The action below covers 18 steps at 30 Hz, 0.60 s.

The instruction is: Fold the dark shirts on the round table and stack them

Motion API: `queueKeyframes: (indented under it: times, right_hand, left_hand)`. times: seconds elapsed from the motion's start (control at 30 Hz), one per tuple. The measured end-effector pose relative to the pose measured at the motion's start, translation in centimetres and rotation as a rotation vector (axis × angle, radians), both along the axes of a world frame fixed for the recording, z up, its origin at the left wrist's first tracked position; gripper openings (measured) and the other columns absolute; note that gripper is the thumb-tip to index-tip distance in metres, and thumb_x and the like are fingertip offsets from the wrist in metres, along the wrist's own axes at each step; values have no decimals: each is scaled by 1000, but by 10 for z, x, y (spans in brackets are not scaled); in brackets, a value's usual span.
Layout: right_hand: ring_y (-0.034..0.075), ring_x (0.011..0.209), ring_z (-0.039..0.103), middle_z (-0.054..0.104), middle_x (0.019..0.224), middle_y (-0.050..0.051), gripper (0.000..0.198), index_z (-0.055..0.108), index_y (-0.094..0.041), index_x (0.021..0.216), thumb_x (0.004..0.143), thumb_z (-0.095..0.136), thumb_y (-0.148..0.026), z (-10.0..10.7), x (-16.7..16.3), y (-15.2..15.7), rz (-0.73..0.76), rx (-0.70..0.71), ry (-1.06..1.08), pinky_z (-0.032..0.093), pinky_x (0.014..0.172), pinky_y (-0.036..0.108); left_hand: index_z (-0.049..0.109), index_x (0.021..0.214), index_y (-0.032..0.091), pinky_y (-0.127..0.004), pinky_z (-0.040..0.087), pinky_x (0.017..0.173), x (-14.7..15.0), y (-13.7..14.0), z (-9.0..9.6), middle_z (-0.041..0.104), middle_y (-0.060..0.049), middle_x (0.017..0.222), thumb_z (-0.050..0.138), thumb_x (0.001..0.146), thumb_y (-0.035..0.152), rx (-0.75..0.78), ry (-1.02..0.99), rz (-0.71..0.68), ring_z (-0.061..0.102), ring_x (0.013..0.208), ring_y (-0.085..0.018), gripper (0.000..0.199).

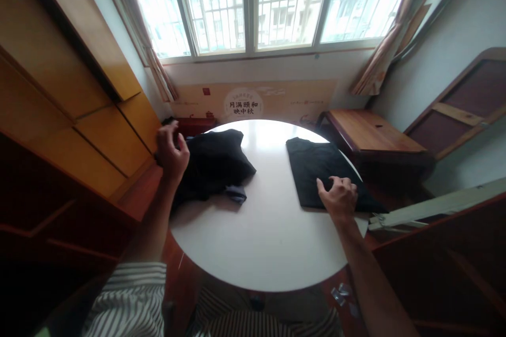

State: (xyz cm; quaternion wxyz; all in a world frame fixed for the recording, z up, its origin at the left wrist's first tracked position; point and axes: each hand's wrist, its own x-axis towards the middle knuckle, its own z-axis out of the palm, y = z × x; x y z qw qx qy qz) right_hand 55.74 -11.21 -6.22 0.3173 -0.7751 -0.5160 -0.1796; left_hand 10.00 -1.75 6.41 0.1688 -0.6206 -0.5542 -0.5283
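Observation:
A rumpled heap of black clothing [215, 160] lies on the left side of the round white table [269, 242], with a bluish-grey piece of cloth [236, 194] poking out at its front. My left hand [173, 151] is raised at the heap's left edge, thumb and bent fingers apart, and I see nothing in it. On the table's right side lies a flat, folded black garment [312, 168], its right corner reaching the table's edge. Over its front part is my right hand [339, 195], fingers bent and thumb apart; whether it touches the cloth is hard to tell.
A wooden side table [379, 134] stands behind at the right. Wooden cabinets [114, 137] line the left, and a barred window [253, 5] is ahead. A pale rail [438, 205] runs close to the table's right edge. Small shiny packets [340, 294] lie below the front edge.

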Motion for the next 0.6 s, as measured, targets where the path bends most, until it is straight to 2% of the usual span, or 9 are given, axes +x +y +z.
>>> queueKeyframes:
  times: [0.07, 0.17, 0.23, 0.3, 0.4, 0.5, 0.6]
  right_hand:
    - [33, 88, 54, 62, 98, 21, 40, 69, -7, 98, 83, 62, -43, -6, 2, 1, -35, -106, -42, 41, 73, 40]
    - [33, 90, 54, 62, 103, 21, 37, 72, -6, 102, 85, 61, -37, -10, 6, 1, -10, -167, -64, 42, 75, 40]
    - [32, 90, 54, 62, 105, 20, 35, 73, -6, 104, 86, 60, -32, -10, 7, 0, 2, -173, -61, 43, 77, 40]
    - [31, 91, 54, 63, 104, 19, 34, 74, -7, 106, 86, 60, -30, -9, 8, 0, 3, -177, -51, 43, 77, 40]
    - [31, 92, 55, 63, 104, 18, 33, 74, -7, 107, 86, 60, -29, -8, 7, 0, -4, -183, -46, 43, 77, 39]
    - [31, 91, 55, 63, 103, 18, 30, 74, -9, 106, 87, 59, -28, -7, 7, 1, -3, -174, -48, 43, 77, 39]
    - [28, 87, 55, 63, 99, 17, 25, 74, -10, 96, 88, 55, -22, -7, 9, 2, 31, -166, -41, 44, 75, 37]
  left_hand:
    - [66, 114, 18, -42, 44, 102, 8, -1, -20, 64, -12, 112, 55, 90, 35, -258, 191, -135, 59, 111, -29, 31]
    - [72, 105, 23, -36, 51, 84, 20, 2, -46, 66, -8, 97, 64, 83, 43, -611, 359, -264, 64, 88, -25, 31]
    - [74, 102, 26, -33, 52, 77, 25, 2, -58, 65, -6, 93, 63, 82, 42, -705, 384, -358, 63, 81, -22, 29]
    - [74, 101, 27, -32, 52, 77, 27, 4, -61, 64, -5, 92, 61, 83, 42, -701, 373, -409, 63, 82, -22, 27]
    - [73, 97, 24, -31, 51, 82, 28, 22, -40, 62, -4, 93, 60, 85, 42, -590, 320, -413, 62, 86, -21, 25]
    - [70, 90, 18, -29, 48, 81, 23, 62, 7, 60, -4, 90, 57, 90, 41, -348, 157, -363, 60, 86, -18, 27]
    - [64, 88, 13, -24, 45, 72, 15, 105, 56, 58, 0, 80, 45, 100, 38, -138, -125, -284, 52, 77, -12, 33]
